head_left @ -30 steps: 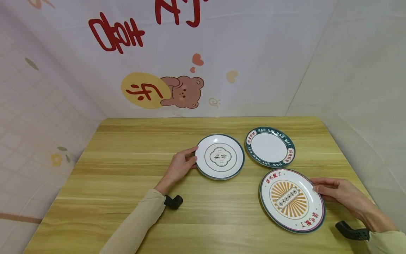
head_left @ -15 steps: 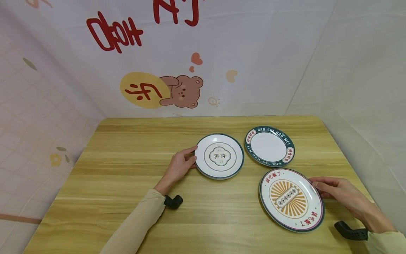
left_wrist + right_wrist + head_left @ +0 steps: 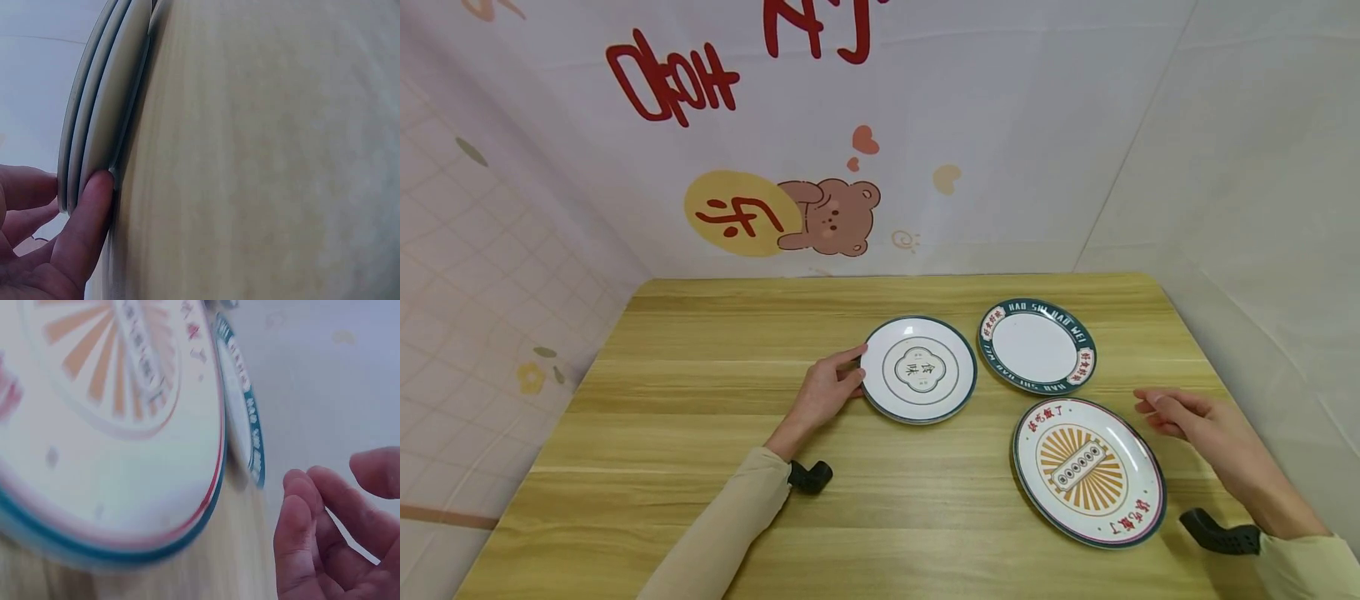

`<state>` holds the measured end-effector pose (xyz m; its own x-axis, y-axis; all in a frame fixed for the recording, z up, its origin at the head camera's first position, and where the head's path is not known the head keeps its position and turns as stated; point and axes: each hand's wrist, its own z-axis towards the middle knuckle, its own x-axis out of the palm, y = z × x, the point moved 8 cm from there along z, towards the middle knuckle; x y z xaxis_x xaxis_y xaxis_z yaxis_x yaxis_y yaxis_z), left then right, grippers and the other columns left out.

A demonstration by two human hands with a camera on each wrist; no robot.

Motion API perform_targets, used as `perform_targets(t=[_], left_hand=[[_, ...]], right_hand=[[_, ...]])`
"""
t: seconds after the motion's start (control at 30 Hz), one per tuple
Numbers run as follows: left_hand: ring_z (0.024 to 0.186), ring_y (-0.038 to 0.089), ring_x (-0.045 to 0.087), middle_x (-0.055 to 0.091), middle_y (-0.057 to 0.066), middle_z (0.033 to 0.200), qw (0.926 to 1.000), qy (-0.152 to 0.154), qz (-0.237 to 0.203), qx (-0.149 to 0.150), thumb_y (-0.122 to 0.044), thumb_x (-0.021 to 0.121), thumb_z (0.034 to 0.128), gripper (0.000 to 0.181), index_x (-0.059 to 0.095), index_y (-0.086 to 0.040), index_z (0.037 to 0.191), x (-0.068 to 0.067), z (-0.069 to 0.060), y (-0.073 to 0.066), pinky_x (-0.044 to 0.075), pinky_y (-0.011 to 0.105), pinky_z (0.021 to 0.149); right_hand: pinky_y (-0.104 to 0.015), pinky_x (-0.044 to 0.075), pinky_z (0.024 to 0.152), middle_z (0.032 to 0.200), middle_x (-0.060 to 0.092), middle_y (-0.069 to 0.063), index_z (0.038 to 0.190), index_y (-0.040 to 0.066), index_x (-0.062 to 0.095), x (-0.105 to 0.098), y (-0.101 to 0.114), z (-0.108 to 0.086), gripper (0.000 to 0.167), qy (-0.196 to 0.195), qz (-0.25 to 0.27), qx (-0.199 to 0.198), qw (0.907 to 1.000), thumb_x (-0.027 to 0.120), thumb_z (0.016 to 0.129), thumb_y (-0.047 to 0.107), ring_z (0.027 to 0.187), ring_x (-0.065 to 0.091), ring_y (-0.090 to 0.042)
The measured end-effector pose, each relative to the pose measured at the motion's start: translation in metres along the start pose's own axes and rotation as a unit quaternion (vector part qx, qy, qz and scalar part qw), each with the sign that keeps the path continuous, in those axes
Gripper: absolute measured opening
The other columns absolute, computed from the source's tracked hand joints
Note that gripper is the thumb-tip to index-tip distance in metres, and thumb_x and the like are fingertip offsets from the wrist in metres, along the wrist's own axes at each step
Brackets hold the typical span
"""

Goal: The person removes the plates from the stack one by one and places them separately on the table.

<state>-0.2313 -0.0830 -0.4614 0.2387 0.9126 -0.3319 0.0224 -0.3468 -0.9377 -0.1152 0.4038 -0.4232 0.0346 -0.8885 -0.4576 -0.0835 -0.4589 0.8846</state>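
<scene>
My left hand point(image 3: 822, 398) holds the left rim of a white plate point(image 3: 886, 398) with a dark blue edge. In the left wrist view, stacked plate edges point(image 3: 106, 94) show between the thumb and fingers of that hand point(image 3: 56, 250). The right hand point(image 3: 1213, 437) hovers with relaxed fingers beside the upper right rim of a large plate point(image 3: 1131, 500) with an orange sunburst, touching nothing. Seen from the right wrist, a gap separates the hand point(image 3: 337, 540) from the sunburst plate point(image 3: 144, 487).
Behind the sunburst plate lies a green-rimmed plate point(image 3: 1033, 346) with a plain white centre. The wooden table point(image 3: 700, 358) meets a printed cloth wall point(image 3: 1000, 125) at the back, with more cloth at both sides.
My right hand has let go of the sunburst plate's rim and moved slightly up and away from it. The left hand and the plates look almost unmoved.
</scene>
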Motion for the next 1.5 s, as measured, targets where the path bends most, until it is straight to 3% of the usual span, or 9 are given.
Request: perform_targets(t=[0.1,0.27,0.7,0.9,1.1,1.27,1.43,1.5], left_hand=[[0.101,0.021,0.07,0.061,0.02,0.14,1.0,0.0,0.0,0.0,-0.004,0.062,0.1027,0.046,0.058,-0.01,0.148,0.0,0.0,0.0,0.063,0.025,0.077],[0.101,0.021,0.071,0.062,0.02,0.14,1.0,0.0,-0.002,-0.001,-0.004,0.063,0.1026,0.046,0.058,-0.01,0.148,0.0,0.0,0.001,0.063,0.026,0.078],[0.101,0.021,0.071,0.059,0.019,0.143,1.0,0.0,0.001,-0.003,-0.005,0.063,0.1027,0.047,0.057,-0.011,0.149,0.0,-0.001,0.0,0.063,0.026,0.078],[0.101,0.02,0.071,0.059,0.019,0.144,1.0,0.001,0.0,-0.005,-0.005,0.063,0.1028,0.047,0.057,-0.011,0.149,0.0,-0.001,0.001,0.063,0.025,0.078],[0.102,0.02,0.071,0.06,0.019,0.143,1.0,0.0,-0.002,-0.003,-0.005,0.063,0.1028,0.047,0.057,-0.011,0.149,0.0,0.0,0.0,0.063,0.026,0.078],[0.103,0.021,0.071,0.06,0.019,0.143,1.0,-0.001,-0.002,-0.001,-0.004,0.062,0.103,0.047,0.057,-0.01,0.149,0.0,0.0,-0.001,0.063,0.025,0.078],[0.103,0.021,0.071,0.06,0.019,0.143,1.0,-0.001,-0.002,-0.001,-0.004,0.062,0.103,0.046,0.057,-0.01,0.149,0.0,0.0,-0.001,0.063,0.025,0.078],[0.103,0.021,0.071,0.06,0.019,0.143,1.0,-0.001,-0.001,-0.002,-0.004,0.062,0.103,0.046,0.057,-0.01,0.149,0.0,0.0,-0.001,0.063,0.025,0.078]], right_hand=[[-0.014,0.058,0.081,0.112,0.074,0.014,0.13,0.002,0.068,0.004,0.008,0.001,0.031,-0.002,0.04,-0.011,0.9992,0.053,0.11,0.02,0.097,0.069,-0.004],[-0.017,0.06,0.082,0.111,0.075,0.006,0.131,-0.001,0.067,0.018,0.025,0.004,0.032,-0.007,0.092,-0.033,0.9951,0.054,0.109,0.02,0.098,0.072,-0.007],[-0.02,0.059,0.088,0.119,0.075,0.002,0.138,-0.006,0.059,0.064,0.074,0.018,0.047,-0.007,0.045,-0.057,0.9973,0.049,0.111,0.031,0.106,0.072,-0.01],[-0.018,0.058,0.088,0.124,0.073,-0.009,0.138,-0.006,0.059,0.087,0.092,0.03,0.047,-0.003,0.021,-0.083,0.9963,0.05,0.111,0.031,0.105,0.071,-0.007],[-0.016,0.056,0.091,0.129,0.068,-0.019,0.139,0.0,0.061,0.106,0.102,0.041,0.046,0.0,0.009,-0.089,0.996,0.05,0.111,0.034,0.107,0.071,-0.01],[-0.015,0.056,0.091,0.129,0.068,-0.02,0.14,-0.002,0.06,0.119,0.109,0.052,0.045,-0.002,0.024,-0.091,0.9956,0.051,0.111,0.031,0.107,0.07,-0.009],[-0.014,0.055,0.091,0.13,0.068,-0.018,0.139,0.0,0.062,0.131,0.111,0.063,0.045,-0.005,0.016,-0.078,0.9968,0.052,0.11,0.033,0.114,0.069,-0.026],[-0.012,0.053,0.091,0.13,0.069,-0.016,0.139,0.002,0.063,0.136,0.111,0.066,0.044,-0.007,0.006,-0.072,0.9973,0.053,0.11,0.034,0.114,0.067,-0.025]])
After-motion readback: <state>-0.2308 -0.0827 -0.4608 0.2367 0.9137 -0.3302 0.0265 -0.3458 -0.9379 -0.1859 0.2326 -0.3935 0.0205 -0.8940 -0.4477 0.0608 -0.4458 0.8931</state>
